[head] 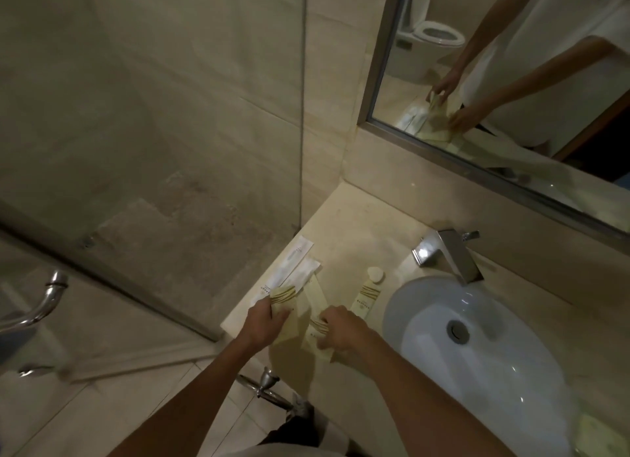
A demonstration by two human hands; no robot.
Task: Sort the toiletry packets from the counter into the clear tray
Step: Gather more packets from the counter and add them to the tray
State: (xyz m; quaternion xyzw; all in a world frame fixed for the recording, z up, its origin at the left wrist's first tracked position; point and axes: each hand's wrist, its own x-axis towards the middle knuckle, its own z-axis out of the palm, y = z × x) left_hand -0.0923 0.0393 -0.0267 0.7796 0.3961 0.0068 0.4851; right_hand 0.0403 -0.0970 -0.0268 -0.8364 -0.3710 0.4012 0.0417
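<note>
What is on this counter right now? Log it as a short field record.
place: bathroom counter left of the sink
left hand: grips a beige packet
right hand: grips another beige packet
loose on counter: two white sachets, one beige striped packet, a small round soap
clear tray: cannot tell
faucet: behind sink

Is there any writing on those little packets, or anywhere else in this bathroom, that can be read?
None is legible.
Cream packet by the sink: a dark printed line, too blurred to read.
Long white packets: faint marks, too small to read.
Packets in the left hand and right hand: stripes, print unreadable.
</note>
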